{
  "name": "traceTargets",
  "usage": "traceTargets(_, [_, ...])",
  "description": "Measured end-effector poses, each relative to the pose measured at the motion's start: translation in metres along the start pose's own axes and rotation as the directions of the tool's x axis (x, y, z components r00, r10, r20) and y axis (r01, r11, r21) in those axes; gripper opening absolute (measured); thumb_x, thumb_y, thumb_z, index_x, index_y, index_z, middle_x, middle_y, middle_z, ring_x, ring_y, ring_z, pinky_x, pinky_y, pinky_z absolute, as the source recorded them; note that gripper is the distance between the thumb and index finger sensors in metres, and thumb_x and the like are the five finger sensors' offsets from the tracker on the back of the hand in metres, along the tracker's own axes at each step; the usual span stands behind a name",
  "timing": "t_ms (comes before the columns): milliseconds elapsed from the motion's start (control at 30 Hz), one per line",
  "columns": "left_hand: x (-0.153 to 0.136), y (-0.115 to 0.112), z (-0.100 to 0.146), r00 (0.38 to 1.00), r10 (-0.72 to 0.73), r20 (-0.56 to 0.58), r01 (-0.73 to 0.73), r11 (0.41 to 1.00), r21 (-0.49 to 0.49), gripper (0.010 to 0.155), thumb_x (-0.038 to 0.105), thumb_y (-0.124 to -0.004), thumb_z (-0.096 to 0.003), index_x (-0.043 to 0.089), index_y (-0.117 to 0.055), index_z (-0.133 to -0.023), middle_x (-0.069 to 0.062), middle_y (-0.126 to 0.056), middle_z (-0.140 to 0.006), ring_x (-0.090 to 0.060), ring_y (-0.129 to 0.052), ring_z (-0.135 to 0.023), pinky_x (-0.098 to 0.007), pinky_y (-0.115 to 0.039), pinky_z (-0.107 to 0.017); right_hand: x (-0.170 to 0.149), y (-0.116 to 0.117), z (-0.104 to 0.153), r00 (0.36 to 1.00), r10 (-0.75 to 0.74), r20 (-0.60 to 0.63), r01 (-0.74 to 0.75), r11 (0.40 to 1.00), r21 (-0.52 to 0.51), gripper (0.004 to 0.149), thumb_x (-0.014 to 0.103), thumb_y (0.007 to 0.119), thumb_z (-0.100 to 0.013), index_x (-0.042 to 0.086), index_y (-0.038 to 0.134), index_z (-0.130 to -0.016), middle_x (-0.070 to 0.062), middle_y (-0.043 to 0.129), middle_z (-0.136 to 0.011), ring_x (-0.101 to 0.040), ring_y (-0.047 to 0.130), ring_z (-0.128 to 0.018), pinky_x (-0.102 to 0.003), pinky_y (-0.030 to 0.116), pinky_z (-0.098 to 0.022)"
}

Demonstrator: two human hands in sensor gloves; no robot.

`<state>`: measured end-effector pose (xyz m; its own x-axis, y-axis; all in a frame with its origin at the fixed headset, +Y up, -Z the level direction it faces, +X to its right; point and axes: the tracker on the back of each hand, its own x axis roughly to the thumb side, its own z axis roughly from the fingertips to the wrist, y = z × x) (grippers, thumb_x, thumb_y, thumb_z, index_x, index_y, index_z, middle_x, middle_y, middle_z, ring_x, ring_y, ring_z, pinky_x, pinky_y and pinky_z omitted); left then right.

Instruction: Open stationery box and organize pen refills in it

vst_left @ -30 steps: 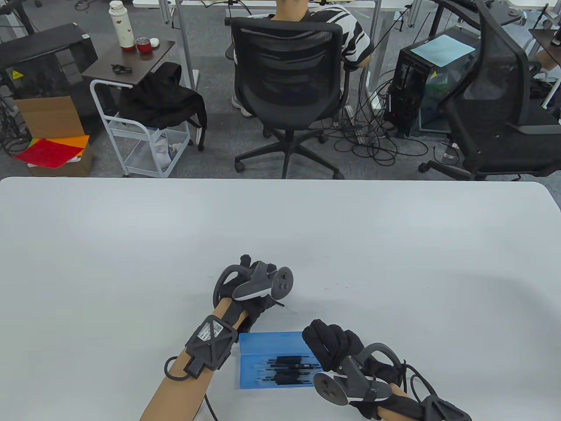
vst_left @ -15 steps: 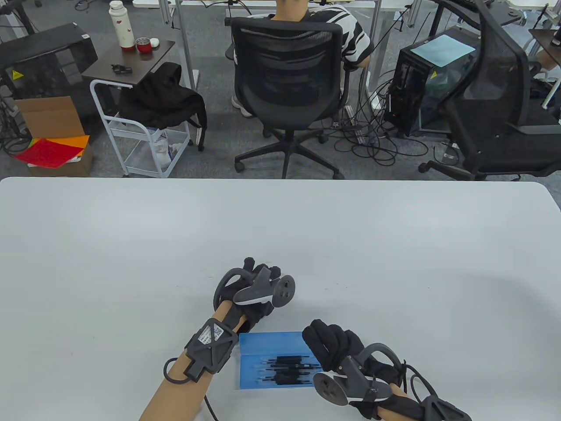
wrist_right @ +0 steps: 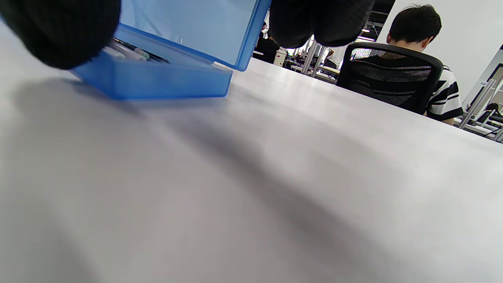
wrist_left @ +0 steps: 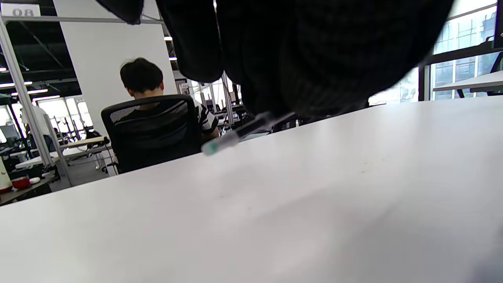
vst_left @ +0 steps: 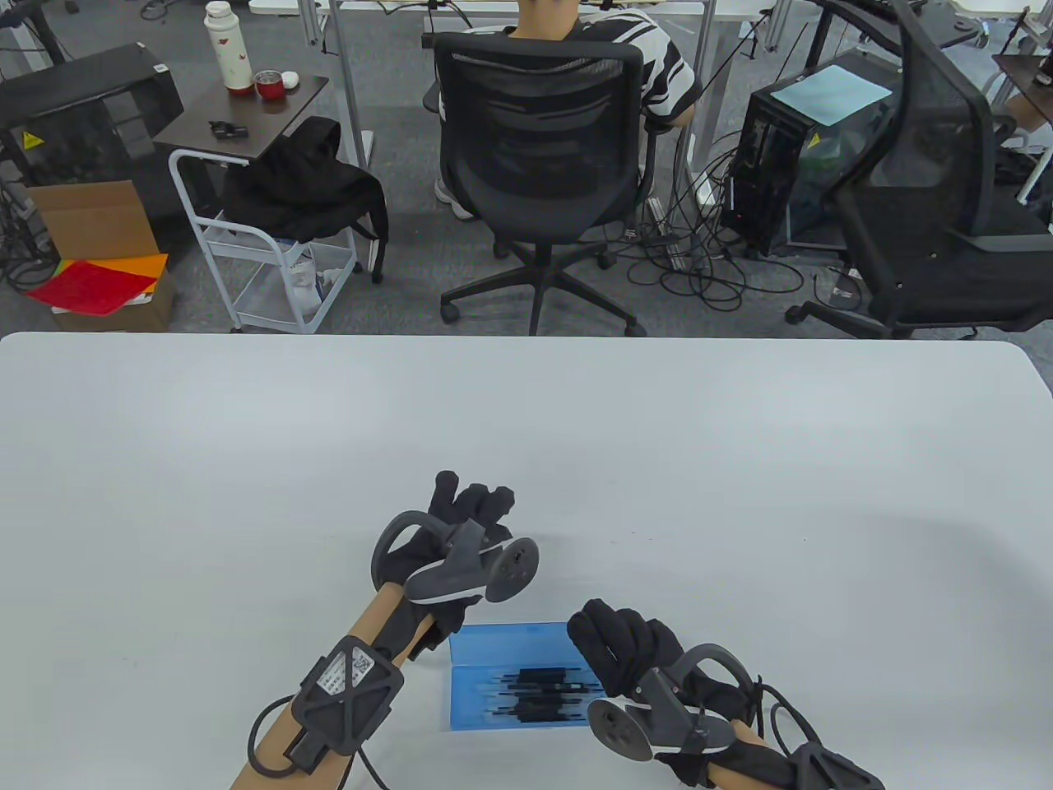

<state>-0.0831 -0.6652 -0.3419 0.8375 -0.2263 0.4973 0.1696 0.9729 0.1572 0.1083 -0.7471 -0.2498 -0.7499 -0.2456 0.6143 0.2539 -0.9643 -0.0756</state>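
box: blue stationery box [vst_left: 510, 658] is sitting open near the front edge of the white table [vst_left: 247, 461], lid [wrist_right: 188, 27] tipped up at the far side, tray lying flat

refills in box: a bunch of black pen refills [vst_left: 539, 695] are lying lengthwise in the tray, roughly in rows; in the rt wrist view only a couple of pale ends are peeking over the blue wall

left hand: left hand [vst_left: 461, 527] is hovering over the table just behind/left of the box, not touching it. In the left wrist view the fingers are curling round a single refill [wrist_left: 235, 135], clear barrel w/ a greenish tip sticking out toward the left, blurry tho. So it's pinching one refill

right hand: right hand [vst_left: 625, 650] is sitting at the box's right end, fingers curling over the edge of the tray and lid. Wrist view is showing fingertips [wrist_right: 59, 31] draped over the blue wall, so gripping the box imo

writing: a "08" sign [wrist_left: 20, 10] is showing top left in the left wrist view. There's a white sticker w/ a code on the left wrist mount [vst_left: 350, 671], too small to read. No brand readable on the box

background: a person in a striped shirt [vst_left: 650, 58] is sitting in a black mesh office chair [vst_left: 539, 156] w/ their back to the table; white flask [vst_left: 228, 45] and red cup [vst_left: 269, 84] on a side table, red/orange paper [vst_left: 95, 284] on a cardboard box at left
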Motion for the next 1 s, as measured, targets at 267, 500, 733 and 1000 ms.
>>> traceTargets(267, [0.045, 0.02, 0.056, 0.987, -0.122, 0.108, 0.108, 0.986, 0.124, 0.046, 0.04, -0.086, -0.0445, 0.012, -0.092, -0.08, -0.006, -0.062, -0.12, -0.034, -0.073, -0.107, -0.071, -0.045, -0.08, 0.0, 0.0, 0.0, 1.0, -0.001, -0.001, 0.001, 1.0, 0.001, 0.119, 0.06, 0.077, -0.038, 0.009, -0.003, -0.11, -0.027, 0.013, -0.121, -0.049, 0.056, -0.107, -0.059, 0.06, -0.077])
traceTargets(500, [0.08, 0.003, 0.089, 0.972, -0.152, 0.179, 0.125, 0.98, 0.155, 0.045, 0.042, -0.086, -0.0442, 0.015, -0.092, -0.08, -0.002, -0.069, -0.116, -0.031, -0.079, -0.103, -0.07, -0.048, -0.079, 0.0, 0.0, 0.0, 1.0, 0.001, -0.002, -0.001, 1.0, 0.0, 0.118, 0.06, 0.076, -0.038, 0.009, -0.003, -0.11, -0.027, 0.013, -0.121, -0.049, 0.056, -0.107, -0.059, 0.06, -0.077])
traceTargets(733, [0.098, -0.023, 0.091, 0.966, -0.154, 0.209, 0.121, 0.979, 0.164, 0.045, 0.042, -0.086, -0.0443, 0.015, -0.092, -0.08, -0.004, -0.07, -0.115, -0.032, -0.079, -0.102, -0.07, -0.049, -0.079, 0.0, 0.0, 0.0, 1.0, 0.002, -0.002, -0.002, 1.0, 0.0, 0.118, 0.06, 0.077, -0.038, 0.009, -0.002, -0.11, -0.027, 0.013, -0.121, -0.049, 0.056, -0.107, -0.059, 0.06, -0.077])
traceTargets(1000, [0.108, -0.031, 0.093, 0.952, -0.218, 0.215, 0.17, 0.96, 0.221, 0.045, 0.042, -0.087, -0.044, 0.015, -0.092, -0.08, -0.005, -0.069, -0.115, -0.037, -0.076, -0.102, -0.07, -0.047, -0.079, 0.0, 0.0, -0.001, 1.0, -0.008, -0.006, 0.008, 1.0, -0.001, 0.119, 0.061, 0.076, -0.037, 0.009, -0.002, -0.11, -0.027, 0.014, -0.121, -0.049, 0.056, -0.107, -0.059, 0.06, -0.077])
